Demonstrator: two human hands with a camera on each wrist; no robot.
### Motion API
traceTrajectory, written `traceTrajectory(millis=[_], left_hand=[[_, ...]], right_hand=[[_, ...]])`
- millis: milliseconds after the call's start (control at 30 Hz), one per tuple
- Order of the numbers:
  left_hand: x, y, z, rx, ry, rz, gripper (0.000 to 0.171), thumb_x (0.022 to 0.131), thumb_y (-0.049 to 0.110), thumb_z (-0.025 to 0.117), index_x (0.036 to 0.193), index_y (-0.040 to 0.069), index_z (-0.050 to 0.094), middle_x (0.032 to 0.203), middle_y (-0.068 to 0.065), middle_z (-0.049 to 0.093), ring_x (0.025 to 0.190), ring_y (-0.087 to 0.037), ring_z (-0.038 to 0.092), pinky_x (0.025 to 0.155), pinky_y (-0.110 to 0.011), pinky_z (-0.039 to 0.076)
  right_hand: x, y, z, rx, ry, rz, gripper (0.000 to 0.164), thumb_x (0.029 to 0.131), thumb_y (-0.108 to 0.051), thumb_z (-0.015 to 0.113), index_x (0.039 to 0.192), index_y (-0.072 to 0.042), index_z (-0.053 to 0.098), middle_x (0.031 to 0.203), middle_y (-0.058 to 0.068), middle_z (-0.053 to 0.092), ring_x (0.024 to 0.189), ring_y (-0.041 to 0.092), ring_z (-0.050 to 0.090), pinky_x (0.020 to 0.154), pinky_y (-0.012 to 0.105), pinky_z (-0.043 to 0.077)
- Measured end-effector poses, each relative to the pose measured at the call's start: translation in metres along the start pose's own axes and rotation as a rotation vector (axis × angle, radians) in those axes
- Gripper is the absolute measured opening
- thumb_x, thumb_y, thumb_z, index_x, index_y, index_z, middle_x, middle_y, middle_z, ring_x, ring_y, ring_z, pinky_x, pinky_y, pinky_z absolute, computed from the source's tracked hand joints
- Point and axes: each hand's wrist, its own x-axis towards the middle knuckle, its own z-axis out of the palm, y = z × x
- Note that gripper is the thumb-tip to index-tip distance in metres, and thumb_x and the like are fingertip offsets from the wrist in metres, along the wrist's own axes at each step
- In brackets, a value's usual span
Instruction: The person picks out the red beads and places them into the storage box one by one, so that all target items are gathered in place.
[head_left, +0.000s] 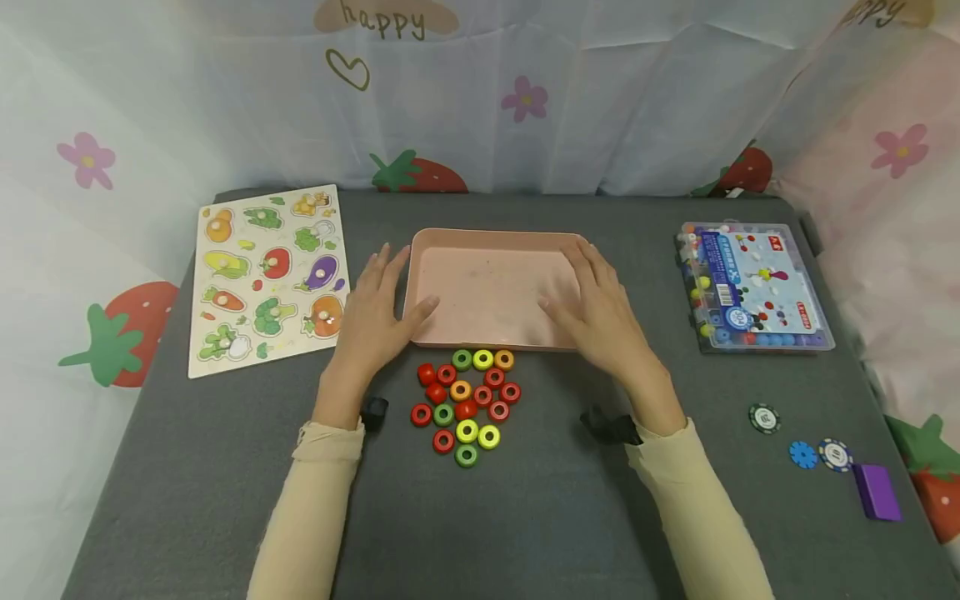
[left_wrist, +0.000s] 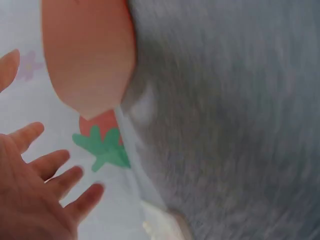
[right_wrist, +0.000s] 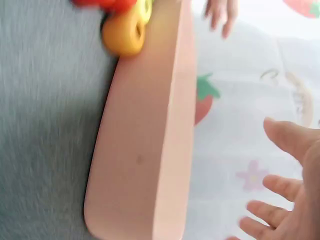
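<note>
A shallow pink tray [head_left: 487, 287] lies on the grey table between both hands. My left hand [head_left: 375, 312] is at its left end, fingers spread and thumb near the rim. Over the tray's right end hovers my right hand [head_left: 603, 312], its fingers loosely extended and holding nothing. The left wrist view shows spread fingers [left_wrist: 52, 165] apart from the tray's corner [left_wrist: 92, 60]. In the right wrist view the tray's side wall [right_wrist: 132, 150] stands beside the open fingers. Several red, green, yellow and orange ring beads [head_left: 482, 396] lie loose just in front of the tray.
At left lies a vegetable picture board [head_left: 266, 279]. A clear box of colourful beads [head_left: 757, 287] sits at right. Nearer on that side are a green chip [head_left: 764, 418], a blue disc [head_left: 802, 454], a blue-and-white chip [head_left: 836, 455] and a purple block [head_left: 876, 492]. A printed curtain [head_left: 487, 125] backs the table.
</note>
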Motion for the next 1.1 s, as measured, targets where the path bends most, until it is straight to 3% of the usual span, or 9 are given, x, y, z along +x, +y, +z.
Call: traceTrajectory(millis=[100, 200, 333, 467, 600, 833, 933, 1100], left_hand=[[-0.003, 0.001, 0.003, -0.165, -0.066, -0.018, 0.088, 0.091, 0.059, 0.062, 0.161, 0.025, 0.022, 0.167, -0.009, 0.017, 0.152, -0.036, 0.019, 0.115, -0.067, 0.021], [-0.007, 0.0, 0.006, -0.297, -0.12, -0.04, 0.094, 0.088, 0.055, 0.068, 0.161, 0.025, 0.018, 0.166, -0.008, 0.02, 0.151, -0.034, 0.023, 0.116, -0.063, 0.024], [-0.012, -0.003, 0.011, -0.485, -0.162, -0.056, 0.104, 0.084, 0.041, 0.078, 0.161, 0.03, 0.009, 0.166, -0.005, 0.022, 0.147, -0.029, 0.032, 0.114, -0.058, 0.033], [-0.014, -0.008, 0.015, -0.651, -0.163, -0.027, 0.109, 0.083, 0.02, 0.081, 0.162, 0.029, 0.006, 0.167, -0.005, 0.02, 0.149, -0.029, 0.029, 0.111, -0.058, 0.036], [-0.015, -0.011, 0.016, -0.685, -0.158, -0.04, 0.104, 0.085, 0.012, 0.077, 0.162, 0.019, 0.007, 0.166, -0.009, 0.021, 0.15, -0.031, 0.028, 0.114, -0.056, 0.034], [-0.014, -0.01, 0.015, -0.634, -0.16, -0.129, 0.096, 0.089, 0.012, 0.074, 0.161, 0.011, 0.011, 0.163, -0.011, 0.029, 0.146, -0.03, 0.036, 0.113, -0.049, 0.038], [-0.014, -0.01, 0.016, -0.636, -0.153, -0.163, 0.088, 0.092, 0.007, 0.068, 0.161, 0.011, 0.014, 0.162, -0.012, 0.031, 0.145, -0.031, 0.037, 0.113, -0.049, 0.038], [-0.013, -0.009, 0.014, -0.721, -0.146, -0.199, 0.077, 0.094, 0.0, 0.055, 0.161, 0.013, 0.019, 0.16, -0.014, 0.035, 0.145, -0.032, 0.038, 0.116, -0.049, 0.034]], right_hand=[[-0.01, -0.011, -0.001, 0.154, -0.015, -0.055, 0.068, 0.098, -0.034, 0.064, 0.156, -0.02, 0.03, 0.147, 0.014, 0.042, 0.131, 0.032, 0.048, 0.101, 0.058, 0.042], [-0.019, -0.02, -0.001, 0.281, -0.055, -0.115, 0.059, 0.096, -0.023, 0.067, 0.148, -0.018, 0.039, 0.126, 0.012, 0.056, 0.107, 0.026, 0.063, 0.084, 0.048, 0.053], [-0.031, -0.023, 0.005, 0.372, -0.163, -0.145, 0.045, 0.093, -0.019, 0.073, 0.133, -0.017, 0.054, 0.113, 0.007, 0.064, 0.09, 0.017, 0.067, 0.073, 0.037, 0.054], [-0.042, -0.019, 0.018, 0.375, -0.298, -0.144, 0.032, 0.089, -0.016, 0.077, 0.118, -0.012, 0.065, 0.109, 0.007, 0.067, 0.082, 0.014, 0.065, 0.068, 0.031, 0.053], [-0.052, -0.015, 0.036, 0.283, -0.361, -0.141, 0.032, 0.085, -0.014, 0.081, 0.114, -0.01, 0.069, 0.107, 0.005, 0.069, 0.078, 0.011, 0.063, 0.068, 0.028, 0.052], [-0.058, -0.016, 0.058, 0.173, -0.354, -0.115, 0.031, 0.084, -0.014, 0.081, 0.112, -0.015, 0.07, 0.101, -0.002, 0.066, 0.077, 0.009, 0.06, 0.067, 0.026, 0.049], [-0.055, -0.016, 0.06, 0.183, -0.337, -0.137, 0.027, 0.084, -0.013, 0.081, 0.109, -0.014, 0.07, 0.098, -0.002, 0.065, 0.074, 0.009, 0.059, 0.064, 0.025, 0.049], [-0.042, -0.017, 0.05, 0.283, -0.273, -0.182, 0.025, 0.083, -0.011, 0.081, 0.105, -0.01, 0.069, 0.095, 0.0, 0.066, 0.066, 0.01, 0.058, 0.057, 0.025, 0.049]])
